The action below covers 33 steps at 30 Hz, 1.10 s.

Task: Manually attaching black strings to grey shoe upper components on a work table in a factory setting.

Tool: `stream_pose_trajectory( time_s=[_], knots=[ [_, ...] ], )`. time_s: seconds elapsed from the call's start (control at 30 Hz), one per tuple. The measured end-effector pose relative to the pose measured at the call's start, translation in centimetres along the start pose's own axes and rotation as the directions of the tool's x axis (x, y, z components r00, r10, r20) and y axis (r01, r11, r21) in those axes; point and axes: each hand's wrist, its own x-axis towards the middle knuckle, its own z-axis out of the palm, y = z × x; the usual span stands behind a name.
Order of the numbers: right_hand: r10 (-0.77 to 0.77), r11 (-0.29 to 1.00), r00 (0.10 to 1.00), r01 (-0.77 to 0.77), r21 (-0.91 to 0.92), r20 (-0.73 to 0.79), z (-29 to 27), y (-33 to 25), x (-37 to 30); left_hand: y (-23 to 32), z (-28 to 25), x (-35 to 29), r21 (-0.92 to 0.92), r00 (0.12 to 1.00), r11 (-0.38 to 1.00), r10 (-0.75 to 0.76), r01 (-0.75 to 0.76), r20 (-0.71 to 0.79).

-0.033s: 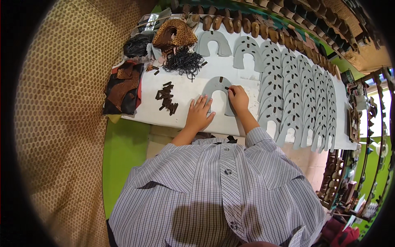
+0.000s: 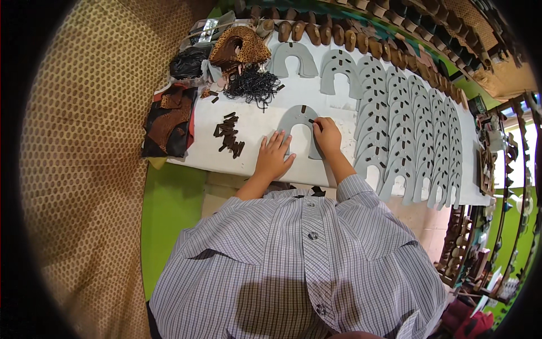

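Observation:
A grey horseshoe-shaped shoe-upper piece (image 2: 292, 116) lies flat on the white table before me. A small dark brown strip (image 2: 304, 109) sits upright at the top of its arch. My left hand (image 2: 275, 155) lies with its fingers spread, their tips on the piece's left leg. On the right side of the arch, my right hand (image 2: 327, 135) has its fingers drawn together at a second dark strip (image 2: 311, 121). That hand's thumb is mostly hidden. Left of the piece is a loose pile of similar strips (image 2: 228, 135).
Overlapping rows of grey uppers (image 2: 401, 124) with dark strips cover the right of the table. Black cords (image 2: 252, 86), leopard-print pieces (image 2: 237, 48) and folded dark material (image 2: 169, 121) lie at the left. Brown shoe lasts (image 2: 326, 35) line the back; a patterned curtain (image 2: 96, 158) hangs left.

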Motion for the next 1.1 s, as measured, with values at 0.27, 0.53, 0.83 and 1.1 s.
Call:
stream_pose_trajectory(
  time_s=[0.27,0.53,0.83,1.1],
  knots=[
    [-0.001,0.997,1.000,0.003,-0.083,0.022,-0.4,-1.3,-0.5,0.5,-1.4,4.6,-0.020,0.997,0.998,-0.063,0.064,0.051],
    [-0.172,0.941,0.980,0.194,-0.279,0.101,-0.3,-1.6,-0.6,-1.3,1.1,7.8,0.168,0.993,0.979,0.117,-0.117,0.010],
    [-0.205,0.942,0.977,0.214,-0.257,0.061,0.1,-0.9,-0.4,-1.3,0.9,7.7,0.041,0.994,0.994,0.102,-0.100,-0.035],
    [-0.086,0.927,0.968,0.164,-0.338,0.234,-0.7,-3.2,1.3,-1.3,0.8,7.6,0.017,0.997,0.997,0.075,-0.074,-0.031]
  ],
)
